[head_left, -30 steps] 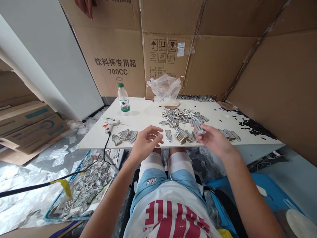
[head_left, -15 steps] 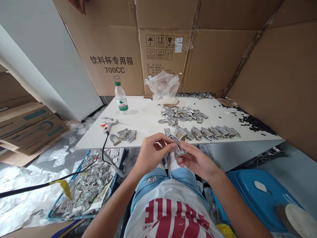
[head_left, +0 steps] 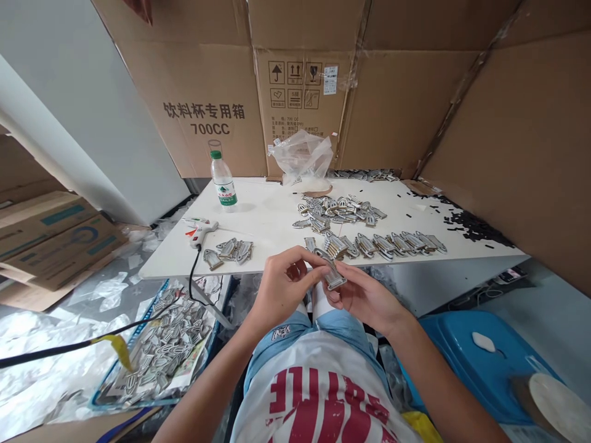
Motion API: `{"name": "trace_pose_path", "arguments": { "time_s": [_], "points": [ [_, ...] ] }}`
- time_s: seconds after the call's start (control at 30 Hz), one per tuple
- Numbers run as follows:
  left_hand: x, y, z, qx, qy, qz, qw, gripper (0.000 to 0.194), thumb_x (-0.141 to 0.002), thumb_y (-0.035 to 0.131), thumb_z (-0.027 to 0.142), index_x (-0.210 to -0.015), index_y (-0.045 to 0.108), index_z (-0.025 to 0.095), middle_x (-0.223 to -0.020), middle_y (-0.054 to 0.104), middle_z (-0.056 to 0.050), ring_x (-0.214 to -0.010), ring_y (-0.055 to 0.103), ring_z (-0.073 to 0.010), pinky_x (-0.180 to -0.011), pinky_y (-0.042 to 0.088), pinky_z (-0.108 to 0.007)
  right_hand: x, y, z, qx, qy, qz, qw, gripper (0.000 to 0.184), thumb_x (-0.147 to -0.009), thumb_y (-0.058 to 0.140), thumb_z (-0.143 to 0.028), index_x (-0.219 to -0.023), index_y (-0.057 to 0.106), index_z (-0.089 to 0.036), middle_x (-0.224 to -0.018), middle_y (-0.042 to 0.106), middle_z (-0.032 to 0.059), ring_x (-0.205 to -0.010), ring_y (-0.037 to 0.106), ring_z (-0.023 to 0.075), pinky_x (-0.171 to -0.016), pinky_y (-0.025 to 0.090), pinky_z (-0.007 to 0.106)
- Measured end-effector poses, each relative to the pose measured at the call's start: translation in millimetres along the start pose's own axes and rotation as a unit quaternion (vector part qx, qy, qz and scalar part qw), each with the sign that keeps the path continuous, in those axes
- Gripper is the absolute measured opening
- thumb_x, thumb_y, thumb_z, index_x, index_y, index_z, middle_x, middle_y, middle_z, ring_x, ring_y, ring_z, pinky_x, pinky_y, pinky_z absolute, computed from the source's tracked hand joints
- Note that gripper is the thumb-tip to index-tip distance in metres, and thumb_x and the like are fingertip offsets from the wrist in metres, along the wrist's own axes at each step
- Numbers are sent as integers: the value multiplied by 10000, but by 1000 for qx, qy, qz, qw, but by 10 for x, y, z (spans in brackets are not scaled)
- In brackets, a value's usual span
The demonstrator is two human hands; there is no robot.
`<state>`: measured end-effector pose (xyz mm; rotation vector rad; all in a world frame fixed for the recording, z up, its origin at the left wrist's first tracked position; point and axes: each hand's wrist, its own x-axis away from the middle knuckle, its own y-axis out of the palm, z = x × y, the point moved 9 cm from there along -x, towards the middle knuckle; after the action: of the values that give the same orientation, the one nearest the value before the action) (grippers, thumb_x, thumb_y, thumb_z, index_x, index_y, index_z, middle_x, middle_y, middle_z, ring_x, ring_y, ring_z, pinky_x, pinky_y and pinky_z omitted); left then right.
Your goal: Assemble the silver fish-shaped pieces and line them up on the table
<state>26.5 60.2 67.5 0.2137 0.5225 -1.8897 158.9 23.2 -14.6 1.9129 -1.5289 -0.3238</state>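
Between both hands, just off the table's front edge, is a small silver metal buckle-like piece [head_left: 335, 280] with a slotted frame. My left hand [head_left: 292, 282] pinches its upper end between thumb and fingertips. The lower end rests in the closed fingers of my right hand [head_left: 364, 297]. Beyond the hands, stacks of similar metal pieces [head_left: 388, 245] stand in a row along the front of the white table [head_left: 272, 212]. Behind that row lies a loose heap of such pieces [head_left: 344, 209]. A smaller cluster [head_left: 229, 251] sits to the left.
A glue gun [head_left: 202, 232] and a water bottle [head_left: 223, 183] stand at the table's left. Small black strips [head_left: 475, 226] are scattered at the right. A plastic bag [head_left: 302, 157] lies at the back. Below left, a blue-rimmed tray [head_left: 99, 394] holds many metal pieces. Cardboard [head_left: 392, 111] walls the back.
Both hands keep their hold on the metal piece, with only a slight shift of its angle. The whole view has moved a little.
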Motion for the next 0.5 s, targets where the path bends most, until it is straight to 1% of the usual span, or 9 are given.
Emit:
{"name": "trace_pose_path", "arguments": {
  "time_s": [0.13,0.23,0.3,0.4,0.47,0.5],
  "points": [
    [1,-1,10,-11,7,6,1000,136,-941,817,362,-910,810,229,-757,731,-10,-594,501,-131,-565,413,-286,3,12,11,-3,5,-3,1000,380,-812,930,-473,-952,676,-226,-807,592,-36,-686,595,131,-624,442,280],
    [1,-8,67,-44,33,14,998,132,-950,805,357,-897,804,236,-787,714,-21,-614,505,-142,-588,440,-299,6,36,21,-3,10,-7,1000,376,-818,926,-474,-942,667,-232,-790,595,-34,-683,593,134,-621,441,277],
    [3,-13,121,-65,57,20,996,109,-953,798,342,-907,803,243,-861,705,-36,-670,547,-155,-619,474,-303,9,45,24,-1,9,-8,1000,367,-831,918,-477,-936,664,-234,-799,603,-30,-681,594,132,-620,441,272],
    [6,-27,149,-89,72,29,993,74,-930,817,317,-961,789,257,-1027,680,-64,-885,640,-201,-681,526,-292,19,38,-6,11,-10,-8,1000,329,-860,901,-461,-932,666,-242,-855,633,-21,-689,608,136,-620,451,280],
    [1,-39,90,-77,52,27,995,191,-910,834,321,-1070,749,263,-1154,674,-74,-1007,659,-221,-752,567,-293,27,27,-25,24,-18,-7,1000,318,-865,898,-455,-920,668,-242,-881,655,-12,-691,609,140,-616,457,287],
    [-4,-34,39,-56,34,18,998,267,-906,839,335,-1134,720,263,-1191,675,-76,-1011,664,-217,-777,580,-297,29,26,-23,30,-15,-8,999,322,-864,898,-460,-910,669,-238,-873,657,-8,-685,605,139,-610,455,288]
  ]
}}
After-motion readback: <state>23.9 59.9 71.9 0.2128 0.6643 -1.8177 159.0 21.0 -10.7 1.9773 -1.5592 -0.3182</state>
